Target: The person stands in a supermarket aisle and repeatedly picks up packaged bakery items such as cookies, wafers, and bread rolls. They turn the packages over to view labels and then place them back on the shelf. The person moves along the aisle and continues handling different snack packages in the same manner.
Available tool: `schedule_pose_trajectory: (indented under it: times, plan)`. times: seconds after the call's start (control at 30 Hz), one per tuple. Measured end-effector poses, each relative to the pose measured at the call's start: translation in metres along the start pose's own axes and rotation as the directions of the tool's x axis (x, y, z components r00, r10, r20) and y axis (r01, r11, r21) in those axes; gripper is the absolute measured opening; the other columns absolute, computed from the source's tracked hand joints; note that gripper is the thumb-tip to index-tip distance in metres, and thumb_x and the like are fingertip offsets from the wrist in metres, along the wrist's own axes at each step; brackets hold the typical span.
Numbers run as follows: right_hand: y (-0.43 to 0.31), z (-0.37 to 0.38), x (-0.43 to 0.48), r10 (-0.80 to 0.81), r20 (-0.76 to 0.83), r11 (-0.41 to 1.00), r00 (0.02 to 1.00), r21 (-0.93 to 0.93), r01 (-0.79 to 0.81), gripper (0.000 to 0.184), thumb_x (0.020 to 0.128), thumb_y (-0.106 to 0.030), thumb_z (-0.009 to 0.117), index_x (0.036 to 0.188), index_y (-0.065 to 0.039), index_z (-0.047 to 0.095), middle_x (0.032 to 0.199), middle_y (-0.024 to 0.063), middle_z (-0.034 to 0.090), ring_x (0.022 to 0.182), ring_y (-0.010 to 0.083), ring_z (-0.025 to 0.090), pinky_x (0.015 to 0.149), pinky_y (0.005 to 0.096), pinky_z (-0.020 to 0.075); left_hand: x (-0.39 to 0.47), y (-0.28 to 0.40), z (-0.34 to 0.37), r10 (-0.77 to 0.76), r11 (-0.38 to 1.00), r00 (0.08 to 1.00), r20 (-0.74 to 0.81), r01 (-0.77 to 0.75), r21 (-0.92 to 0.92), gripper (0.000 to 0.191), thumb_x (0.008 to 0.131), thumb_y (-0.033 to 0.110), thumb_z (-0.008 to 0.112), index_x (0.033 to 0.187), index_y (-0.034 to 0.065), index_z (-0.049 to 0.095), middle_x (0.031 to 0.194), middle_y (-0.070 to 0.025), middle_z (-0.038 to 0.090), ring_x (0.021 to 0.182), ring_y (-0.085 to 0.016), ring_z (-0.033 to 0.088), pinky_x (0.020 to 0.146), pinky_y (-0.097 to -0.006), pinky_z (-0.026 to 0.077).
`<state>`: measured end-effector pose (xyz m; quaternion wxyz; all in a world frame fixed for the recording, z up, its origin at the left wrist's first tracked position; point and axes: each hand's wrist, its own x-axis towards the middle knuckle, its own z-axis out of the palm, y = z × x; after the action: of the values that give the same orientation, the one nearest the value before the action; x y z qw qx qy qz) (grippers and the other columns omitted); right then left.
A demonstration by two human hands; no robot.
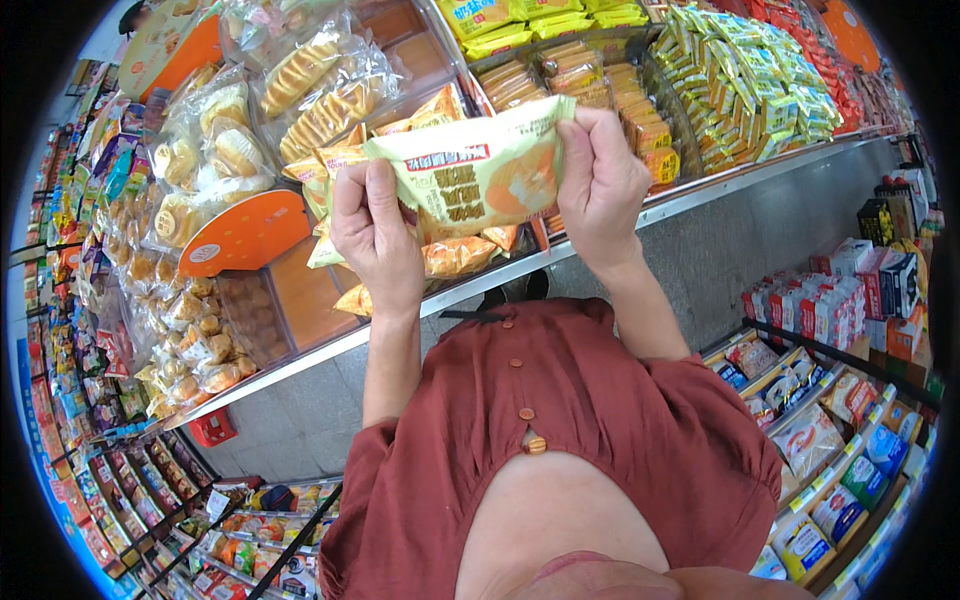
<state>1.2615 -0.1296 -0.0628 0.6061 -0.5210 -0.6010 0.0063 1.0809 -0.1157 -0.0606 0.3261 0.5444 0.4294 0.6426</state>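
A pale yellow-green snack packet (480, 176) is stretched level between my two hands, its printed face turned up and bearing writing. My left hand (379, 225) pinches its left end between thumb and bent fingers. At the opposite end, my right hand (604, 180) grips the crimped edge the same way. Below and behind the packet lie orange-and-clear wrapped pastries (461, 256) in a display bin, partly hidden by the packet and my left hand. Close to my right hand stand stacks of wrapped biscuits (577, 75) in a dark tray.
Bagged bread loaves (322, 90) and an orange divider (244, 232) lie to the left. Green-yellow packets (750, 82) are heaped at the right. A metal counter edge (585, 244) runs in front of me. Shelves of packaged goods (832, 442) stand on the near right, beside stacked drink packs (806, 304).
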Motion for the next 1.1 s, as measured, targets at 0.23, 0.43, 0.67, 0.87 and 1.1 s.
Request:
schedule_pose_trajectory:
  times: [0.23, 0.43, 0.67, 0.87, 1.1]
  plan:
    - [-0.009, 0.008, 0.011, 0.048, 0.02, 0.995, 0.999, -0.085, -0.046, 0.011, 0.099, -0.013, 0.058, 0.092, -0.005, 0.056, 0.065, 0.0152, 0.06, 0.061, 0.0357, 0.064, 0.051, 0.0413, 0.0463, 0.008, 0.01, -0.008, 0.079, 0.996, 0.995, 0.062, -0.077, -0.041, 0.021, 0.103, 0.019, 0.057, 0.085, 0.0067, 0.058, 0.066, 0.0059, 0.049, 0.053, -0.001, 0.041, 0.047, -0.0173, 0.033]
    - [-0.023, 0.026, 0.005, 0.014, -0.022, 1.0, 1.0, 0.007, -0.013, 0.018, 0.102, -0.017, 0.056, 0.094, -0.003, 0.062, 0.07, 0.0097, 0.064, 0.06, 0.014, 0.063, 0.053, 0.0304, 0.0478, 0.019, 0.006, -0.035, 0.114, 0.993, 0.993, 0.017, -0.114, -0.018, 0.024, 0.102, 0.013, 0.056, 0.08, 0.0052, 0.057, 0.069, 0.0058, 0.049, 0.058, 0.0, 0.04, 0.048, -0.019, 0.032]
    - [-0.021, 0.046, -0.006, 0.172, 0.187, 0.981, 0.967, -0.124, -0.15, 0.015, 0.094, -0.02, 0.066, 0.093, -0.006, 0.06, 0.078, 0.0108, 0.068, 0.062, 0.0292, 0.068, 0.052, 0.0369, 0.051, 0.01, -0.02, -0.059, -0.107, 0.994, 0.993, 0.048, 0.106, 0.013, 0.03, 0.104, 0.015, 0.054, 0.075, 0.0083, 0.049, 0.067, 0.007, 0.046, 0.058, 0.0, 0.037, 0.05, -0.0187, 0.029]
    - [-0.032, 0.039, -0.019, 0.085, 0.148, 0.952, 0.985, -0.303, -0.037, 0.022, 0.088, -0.021, 0.072, 0.099, -0.007, 0.059, 0.084, 0.0092, 0.07, 0.069, 0.0278, 0.07, 0.055, 0.0369, 0.053, 0.007, -0.041, -0.071, -0.245, 0.947, 0.956, 0.161, 0.201, 0.251, 0.03, 0.104, 0.017, 0.053, 0.076, 0.0054, 0.051, 0.057, -0.0015, 0.052, 0.05, -0.005, 0.048, 0.048, -0.0219, 0.037]
    - [-0.051, 0.024, -0.029, 0.005, 0.156, 0.942, 0.988, -0.333, 0.047, 0.015, 0.086, -0.015, 0.072, 0.093, -0.005, 0.062, 0.074, 0.0074, 0.063, 0.066, 0.0241, 0.066, 0.057, 0.0345, 0.051, 0.004, -0.051, -0.07, -0.252, 0.919, 0.938, 0.239, 0.155, 0.363, 0.033, 0.103, 0.018, 0.054, 0.074, 0.0043, 0.048, 0.057, -0.0017, 0.052, 0.05, -0.008, 0.05, 0.048, -0.0249, 0.039]
